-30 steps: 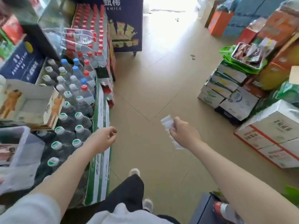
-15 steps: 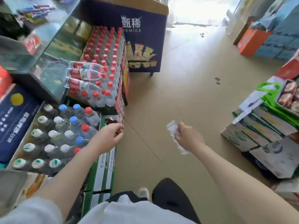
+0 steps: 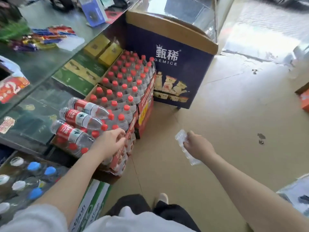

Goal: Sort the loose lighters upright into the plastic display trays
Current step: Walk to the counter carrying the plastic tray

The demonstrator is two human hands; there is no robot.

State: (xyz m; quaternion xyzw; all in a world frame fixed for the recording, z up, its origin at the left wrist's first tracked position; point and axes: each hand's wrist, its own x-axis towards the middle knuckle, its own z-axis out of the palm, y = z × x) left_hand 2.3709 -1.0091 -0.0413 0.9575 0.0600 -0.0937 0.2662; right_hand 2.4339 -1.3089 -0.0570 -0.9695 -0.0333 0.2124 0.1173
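Compared with half a second ago I have walked forward: the blue display box point(image 3: 175, 69) is now closer, and my left hand point(image 3: 110, 143), fingers loosely curled and empty, now hangs over the near corner of the case of red-capped bottles point(image 3: 127, 91). My right hand point(image 3: 199, 146) still pinches the clear plastic tray point(image 3: 184, 144), a thin ribbed strip held over the floor point(image 3: 234, 114); I see nothing in it. The glass surface point(image 3: 50, 61) at the far left carries coloured packets.
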